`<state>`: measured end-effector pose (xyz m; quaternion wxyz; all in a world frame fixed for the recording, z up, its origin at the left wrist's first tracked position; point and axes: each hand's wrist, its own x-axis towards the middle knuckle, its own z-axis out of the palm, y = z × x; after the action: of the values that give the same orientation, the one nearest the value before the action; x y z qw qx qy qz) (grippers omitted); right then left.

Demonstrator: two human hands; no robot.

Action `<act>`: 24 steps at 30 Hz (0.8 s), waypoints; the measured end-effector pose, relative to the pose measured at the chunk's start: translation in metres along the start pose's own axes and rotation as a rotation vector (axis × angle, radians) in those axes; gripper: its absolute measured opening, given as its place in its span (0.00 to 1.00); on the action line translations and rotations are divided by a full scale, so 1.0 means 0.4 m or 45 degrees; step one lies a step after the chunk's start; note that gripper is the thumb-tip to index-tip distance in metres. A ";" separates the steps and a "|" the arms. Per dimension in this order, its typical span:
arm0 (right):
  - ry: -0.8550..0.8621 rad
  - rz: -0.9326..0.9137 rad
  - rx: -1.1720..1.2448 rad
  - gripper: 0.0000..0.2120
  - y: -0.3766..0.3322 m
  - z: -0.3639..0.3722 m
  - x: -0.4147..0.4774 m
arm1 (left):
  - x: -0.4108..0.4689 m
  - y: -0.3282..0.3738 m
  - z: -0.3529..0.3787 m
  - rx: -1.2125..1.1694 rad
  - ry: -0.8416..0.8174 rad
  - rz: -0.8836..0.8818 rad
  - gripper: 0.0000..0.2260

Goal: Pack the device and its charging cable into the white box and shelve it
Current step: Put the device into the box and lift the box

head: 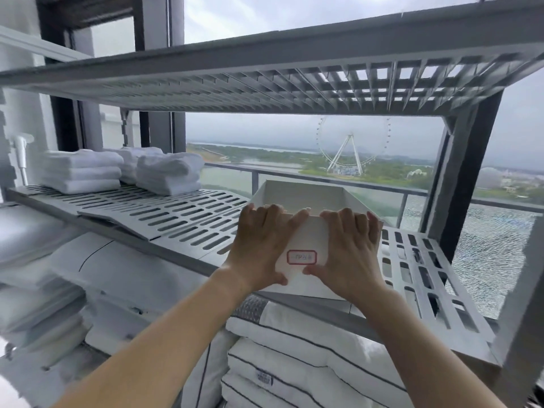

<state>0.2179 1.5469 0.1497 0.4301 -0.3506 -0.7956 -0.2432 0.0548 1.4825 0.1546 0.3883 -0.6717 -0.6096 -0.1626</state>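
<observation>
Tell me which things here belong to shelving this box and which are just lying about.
Job in hand:
white box, held at its front by the left hand and right hand; slotted shelf under it. Device and cable cannot be seen.

Lying about:
folded white towels farther left on that shelf; striped bedding stacked below; upper shelf.

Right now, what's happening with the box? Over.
Left hand and right hand grip white box by its front. Box on slotted shelf, near front edge. Folded towels far left, apart from it.
</observation>
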 end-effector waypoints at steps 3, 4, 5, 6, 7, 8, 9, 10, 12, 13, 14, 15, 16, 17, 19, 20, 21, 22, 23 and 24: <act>0.016 0.013 -0.002 0.46 -0.024 0.003 0.004 | -0.021 -0.018 0.006 0.018 -0.055 0.008 0.60; 0.017 0.018 0.008 0.46 -0.038 0.004 0.006 | -0.027 -0.029 0.005 -0.001 -0.061 0.004 0.61; 0.014 0.020 0.022 0.47 -0.053 0.005 0.009 | -0.035 -0.043 0.003 -0.016 -0.070 0.000 0.61; 0.012 0.018 0.035 0.47 -0.070 0.005 0.012 | -0.042 -0.059 -0.002 -0.020 -0.075 0.000 0.60; 0.010 0.013 0.046 0.47 -0.087 0.006 0.015 | -0.051 -0.078 -0.008 -0.021 -0.075 0.002 0.60; 0.008 0.006 0.054 0.47 -0.106 0.007 0.017 | -0.063 -0.097 -0.015 -0.032 -0.070 0.003 0.59; 0.006 -0.003 0.058 0.46 -0.126 0.009 0.019 | -0.077 -0.115 -0.021 -0.053 -0.057 0.000 0.57; 0.005 -0.012 0.063 0.46 -0.148 0.011 0.020 | -0.092 -0.134 -0.026 -0.069 -0.032 -0.004 0.57; -0.008 -0.026 0.073 0.46 -0.195 0.018 0.022 | -0.130 -0.170 -0.036 -0.057 0.036 -0.029 0.56; -0.020 -0.033 0.075 0.46 -0.220 0.022 0.023 | -0.151 -0.187 -0.039 -0.048 0.062 -0.050 0.56; -0.032 -0.044 0.074 0.45 -0.246 0.026 0.025 | -0.172 -0.205 -0.041 -0.042 0.075 -0.069 0.55; -0.044 -0.054 0.072 0.44 -0.273 0.031 0.027 | -0.195 -0.224 -0.043 -0.039 0.078 -0.084 0.55; -0.052 -0.063 0.072 0.44 -0.302 0.035 0.030 | -0.217 -0.245 -0.045 -0.036 0.075 -0.099 0.55; -0.054 -0.070 0.080 0.44 -0.333 0.040 0.032 | -0.239 -0.268 -0.048 -0.030 0.071 -0.115 0.55; -0.048 -0.081 0.113 0.44 -0.396 0.048 0.039 | -0.279 -0.315 -0.059 -0.015 0.053 -0.144 0.55; -0.045 -0.085 0.131 0.44 -0.428 0.050 0.043 | -0.298 -0.339 -0.067 -0.012 0.044 -0.159 0.55; -0.039 -0.091 0.151 0.44 -0.460 0.053 0.046 | -0.319 -0.364 -0.076 -0.010 0.039 -0.175 0.55; -0.032 -0.099 0.172 0.44 -0.491 0.056 0.050 | -0.340 -0.388 -0.085 -0.008 0.035 -0.188 0.55; -0.028 -0.109 0.192 0.43 -0.522 0.059 0.053 | -0.361 -0.412 -0.094 -0.004 0.023 -0.197 0.55; -0.028 -0.116 0.208 0.43 -0.553 0.061 0.056 | -0.382 -0.437 -0.105 0.004 0.007 -0.201 0.55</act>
<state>0.0270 1.4309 0.1374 0.4370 -0.2804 -0.8326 -0.1929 -0.1308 1.3387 0.1325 0.3769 -0.6204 -0.6600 -0.1935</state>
